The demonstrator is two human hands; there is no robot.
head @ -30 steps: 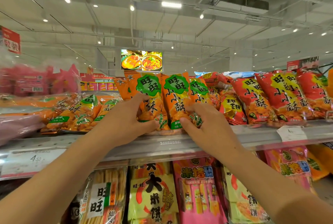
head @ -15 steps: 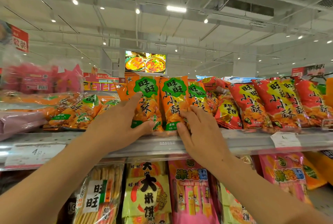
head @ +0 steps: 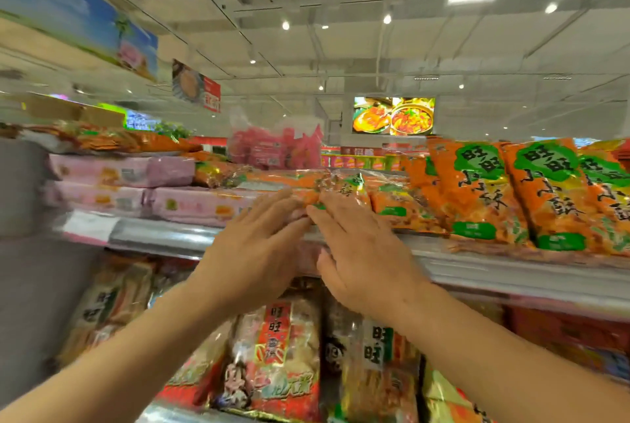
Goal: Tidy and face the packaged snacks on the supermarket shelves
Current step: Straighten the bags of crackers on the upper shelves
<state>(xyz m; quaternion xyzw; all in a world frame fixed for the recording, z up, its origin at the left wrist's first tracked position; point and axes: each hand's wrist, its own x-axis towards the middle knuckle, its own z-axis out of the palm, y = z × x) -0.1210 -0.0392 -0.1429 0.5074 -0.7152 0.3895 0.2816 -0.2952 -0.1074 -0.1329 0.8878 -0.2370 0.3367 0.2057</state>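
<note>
Orange snack packs (head: 477, 191) at the right of the upper shelf (head: 163, 235) stand upright and face out, so that part looks done; the flat orange multipacks (head: 344, 191) lying stacked at centre and the pink packs (head: 112, 197) left of them look untidied. Left hand (head: 255, 252) and right hand (head: 361, 249) reach up side by side, palms forward, fingers straight and spread, fingertips at the multipacks' front edge, gripping nothing; contact is blurred, can't tell.
</note>
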